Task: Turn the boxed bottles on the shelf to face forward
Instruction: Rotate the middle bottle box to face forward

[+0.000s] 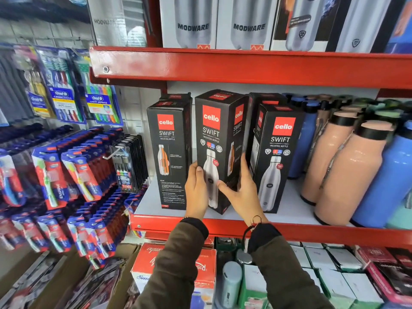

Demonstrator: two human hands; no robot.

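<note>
The left box [169, 152] stands just beside the left hand's fingers [196, 175], leaving a narrow gap. The right box [275, 157] crowds the right hand's fingers [245, 170]. Bare shelf [287, 210] lies open below them.

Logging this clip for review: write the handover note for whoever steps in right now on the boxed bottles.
Left hand grips the left edge of the middle Cello box; right hand grips its right side low down. That box is tilted, its front nearly forward.
Right Cello box stands on the white shelf showing its bottle front: looks done.
Left Cello box shows a text-and-diagram panel, apparently not its front: probably yet to turn.
Left to do: square up and set down the middle box, then check the left one and the boxes behind.
</note>
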